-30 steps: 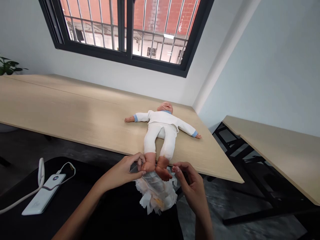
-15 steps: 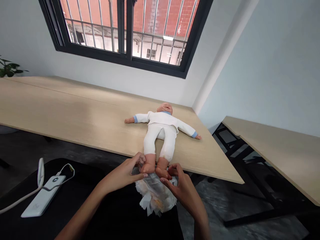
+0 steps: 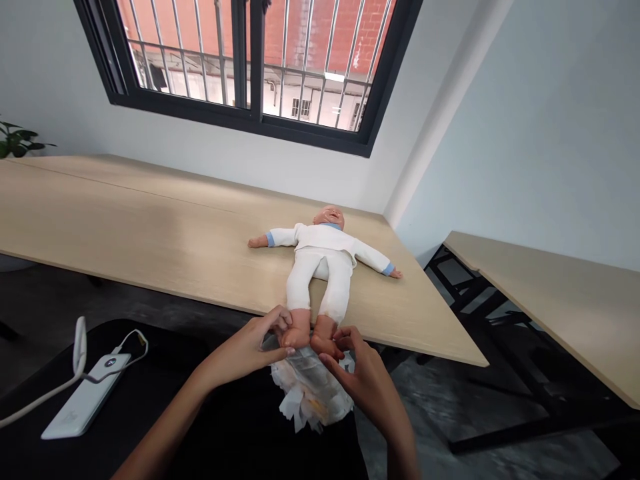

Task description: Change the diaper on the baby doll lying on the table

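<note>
A baby doll point(image 3: 325, 257) in a white outfit with blue cuffs and collar lies on its back on the wooden table point(image 3: 190, 247), its head toward the window wall. Its bare feet reach the table's front edge. My left hand point(image 3: 260, 343) has thumb and fingers around the doll's foot on the left. Around the foot on the right, my right hand point(image 3: 357, 367) is curled, fingertips touching its outer side. Just below the feet, a crumpled whitish translucent bag-like thing point(image 3: 313, 387) with ragged edges rests by my lap; its contents are hard to make out.
A white power bank point(image 3: 87, 397) with a cable lies on a black seat at lower left. Another table point(image 3: 560, 293) with black legs stands to the right. A barred window point(image 3: 250, 67) is behind, and a plant point(image 3: 20, 139) at far left.
The view has shifted very slightly. Both hands stay at the doll's feet, and the doll lies as before.
</note>
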Demonstrator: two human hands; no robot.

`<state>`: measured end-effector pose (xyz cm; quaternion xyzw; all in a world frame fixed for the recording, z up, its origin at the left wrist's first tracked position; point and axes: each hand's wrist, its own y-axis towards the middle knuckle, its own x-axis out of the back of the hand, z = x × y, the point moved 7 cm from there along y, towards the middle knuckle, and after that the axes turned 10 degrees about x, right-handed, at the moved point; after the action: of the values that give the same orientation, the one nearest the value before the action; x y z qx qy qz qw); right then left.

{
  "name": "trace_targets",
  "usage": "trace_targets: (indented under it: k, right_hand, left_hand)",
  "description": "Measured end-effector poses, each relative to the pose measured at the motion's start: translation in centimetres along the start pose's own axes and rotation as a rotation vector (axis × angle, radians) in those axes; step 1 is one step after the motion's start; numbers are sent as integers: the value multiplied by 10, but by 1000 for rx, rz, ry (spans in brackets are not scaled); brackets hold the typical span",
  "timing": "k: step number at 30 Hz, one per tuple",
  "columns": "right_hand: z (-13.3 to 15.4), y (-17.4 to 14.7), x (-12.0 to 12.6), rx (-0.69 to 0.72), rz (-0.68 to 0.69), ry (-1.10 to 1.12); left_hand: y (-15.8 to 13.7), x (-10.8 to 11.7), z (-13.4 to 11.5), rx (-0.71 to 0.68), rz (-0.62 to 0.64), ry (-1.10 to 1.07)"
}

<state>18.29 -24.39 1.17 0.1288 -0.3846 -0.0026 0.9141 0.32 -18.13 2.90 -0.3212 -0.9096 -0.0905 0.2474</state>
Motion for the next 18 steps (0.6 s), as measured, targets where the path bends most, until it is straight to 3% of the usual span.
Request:
trace_targets:
  k: [18]
  right_hand:
    - [0,-4,6,-10,38,-43]
  left_hand:
    - [0,-1,1,24,10,-13]
